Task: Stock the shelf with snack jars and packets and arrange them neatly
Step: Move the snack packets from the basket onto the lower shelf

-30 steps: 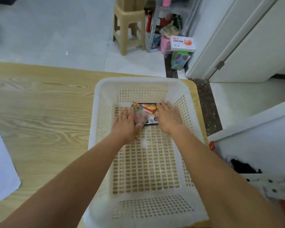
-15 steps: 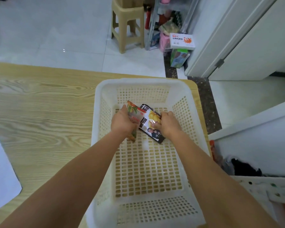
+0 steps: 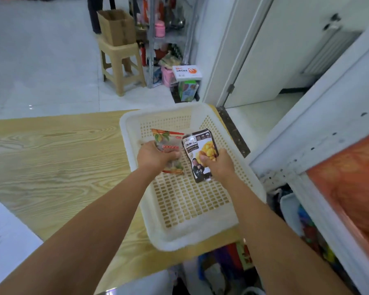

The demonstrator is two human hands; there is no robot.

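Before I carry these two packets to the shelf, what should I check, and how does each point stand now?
1. Left hand grips the red packet: ok.
2. Right hand grips the black packet: ok.
3. Both packets lifted off the white basket: ok.
4. That basket sits fully on the wooden table: cannot tell, its right rim hides the table edge.
5. Free space on the white shelf: cannot tell, blurred.

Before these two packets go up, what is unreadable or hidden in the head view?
Head view only:
Red packet: middle hidden by the gripping left hand; print too small.
Black packet: lower right corner behind the right hand; small text unreadable.
White shelf: blurred, cut off by the right edge; free space unseen.
Orange mass at the right edge: blurred, unidentifiable.
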